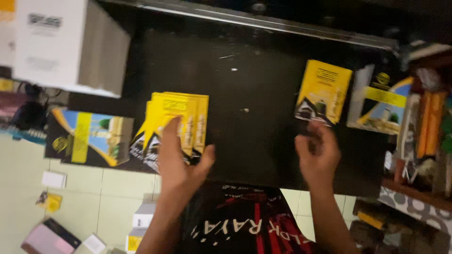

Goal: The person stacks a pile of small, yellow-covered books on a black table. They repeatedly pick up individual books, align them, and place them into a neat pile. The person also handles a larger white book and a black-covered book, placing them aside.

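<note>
the left hand (181, 157) lies flat and open, fingers spread, on a fanned stack of yellow booklets (175, 123) with dark printed lower edges, resting on the black tabletop (245, 94) near its front edge. over on the other side the right hand (318, 153) pinches the bottom corner of a single yellow booklet (324, 91), fingers curled closed on it, though motion blur softens the grip. it looks like a sorting step, one booklet handled apart while the stack is pinned steady; the next move calls for a firm hold on that thin corner and an even pull so the cover doesn't bend. just right of the single booklet lies a blue and yellow printed folder (380, 101), and a matching blue and yellow folder (89, 138) sits left of the stack. a white cardboard box (70, 44) stands at the far left corner, its contents hidden from here. at the right a cluttered shelf (423, 136) holds orange and mixed items, too blurred to name. small white boxes (141, 221) lie on the pale tiled floor (28, 160) below.
</note>
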